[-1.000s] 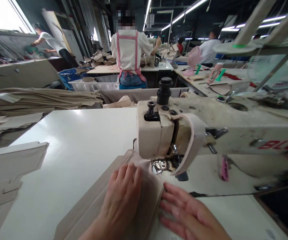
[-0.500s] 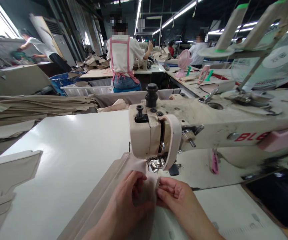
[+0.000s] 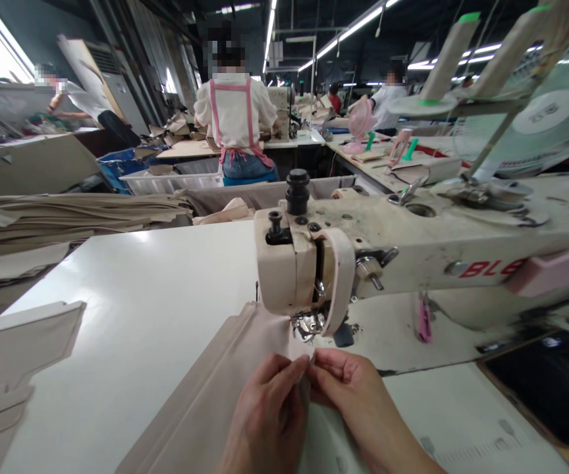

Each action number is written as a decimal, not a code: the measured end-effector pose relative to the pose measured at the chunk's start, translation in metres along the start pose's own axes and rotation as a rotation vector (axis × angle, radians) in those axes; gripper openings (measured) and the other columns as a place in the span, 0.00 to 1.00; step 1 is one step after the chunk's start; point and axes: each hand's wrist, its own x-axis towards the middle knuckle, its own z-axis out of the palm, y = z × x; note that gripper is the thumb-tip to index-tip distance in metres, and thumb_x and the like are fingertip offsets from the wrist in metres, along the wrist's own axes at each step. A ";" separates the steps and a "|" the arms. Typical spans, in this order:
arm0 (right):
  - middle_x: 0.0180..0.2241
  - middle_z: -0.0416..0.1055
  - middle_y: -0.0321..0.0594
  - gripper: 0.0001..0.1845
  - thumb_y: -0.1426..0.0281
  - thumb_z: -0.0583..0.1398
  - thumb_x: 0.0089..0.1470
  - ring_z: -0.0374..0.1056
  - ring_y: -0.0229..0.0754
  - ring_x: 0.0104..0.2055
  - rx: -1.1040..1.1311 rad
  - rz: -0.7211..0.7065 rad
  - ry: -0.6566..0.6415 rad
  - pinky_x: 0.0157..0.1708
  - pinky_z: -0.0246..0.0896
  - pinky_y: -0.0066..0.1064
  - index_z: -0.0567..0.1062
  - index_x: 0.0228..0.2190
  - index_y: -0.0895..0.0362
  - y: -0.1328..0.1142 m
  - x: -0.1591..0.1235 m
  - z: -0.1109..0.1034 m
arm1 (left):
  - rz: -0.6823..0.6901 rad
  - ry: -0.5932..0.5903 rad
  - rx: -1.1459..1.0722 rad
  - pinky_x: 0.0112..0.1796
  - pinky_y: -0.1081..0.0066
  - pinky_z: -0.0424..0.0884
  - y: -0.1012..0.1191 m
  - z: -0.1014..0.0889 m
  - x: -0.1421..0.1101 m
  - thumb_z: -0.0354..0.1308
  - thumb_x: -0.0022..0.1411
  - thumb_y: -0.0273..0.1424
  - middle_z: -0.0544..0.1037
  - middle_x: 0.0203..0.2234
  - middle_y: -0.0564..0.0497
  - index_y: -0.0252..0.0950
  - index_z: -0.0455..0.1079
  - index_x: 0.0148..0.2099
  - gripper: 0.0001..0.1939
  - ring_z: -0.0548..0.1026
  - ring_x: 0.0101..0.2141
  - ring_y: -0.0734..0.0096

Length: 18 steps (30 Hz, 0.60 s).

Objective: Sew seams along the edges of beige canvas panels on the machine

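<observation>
A beige fabric piece [image 3: 215, 375] lies on the white table, its far end at the presser foot [image 3: 309, 324] of the sewing machine [image 3: 304, 257]. Just in front of the foot, my left hand [image 3: 272, 411] pinches the fabric's right edge between thumb and fingers. Close beside it, my right hand [image 3: 346, 388] is also closed on that edge. The fingertips of both hands nearly meet. Whether the needle is down in the cloth I cannot tell.
Cut fabric pieces [image 3: 18, 362] lie at the left, with a stack of cloth [image 3: 77, 214] behind. A phone [image 3: 551, 382] rests at the right, near a pink thread snipper [image 3: 423, 319]. Thread cones [image 3: 450, 59] and a fan [image 3: 541, 112] stand behind; a co-worker [image 3: 235, 112] sits ahead.
My left hand has moved right along the fabric and its loose fingers have closed on the edge beside my right hand. The right hand has barely moved.
</observation>
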 end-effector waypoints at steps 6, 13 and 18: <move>0.25 0.76 0.35 0.06 0.70 0.62 0.52 0.73 0.39 0.31 0.004 0.046 0.002 0.37 0.69 0.28 0.79 0.28 0.58 -0.005 -0.003 0.000 | 0.219 -0.027 0.312 0.33 0.69 0.76 -0.010 0.013 -0.012 0.47 0.62 0.20 0.73 0.33 0.43 0.32 0.68 0.48 0.14 0.73 0.33 0.64; 0.25 0.76 0.36 0.15 0.59 0.68 0.45 0.73 0.42 0.28 -0.115 0.004 0.043 0.32 0.70 0.33 0.78 0.29 0.58 0.002 0.006 -0.001 | 0.160 -0.201 0.137 0.32 0.73 0.71 -0.008 -0.021 0.021 0.44 0.67 0.24 0.75 0.29 0.49 0.36 0.66 0.38 0.09 0.73 0.30 0.68; 0.26 0.76 0.39 0.14 0.58 0.65 0.46 0.73 0.48 0.30 -0.255 -0.072 0.063 0.33 0.71 0.39 0.78 0.29 0.57 0.000 0.009 -0.001 | -0.120 -0.444 0.077 0.34 0.74 0.67 -0.014 -0.044 0.066 0.50 0.65 0.26 0.76 0.30 0.52 0.37 0.70 0.36 0.08 0.73 0.33 0.69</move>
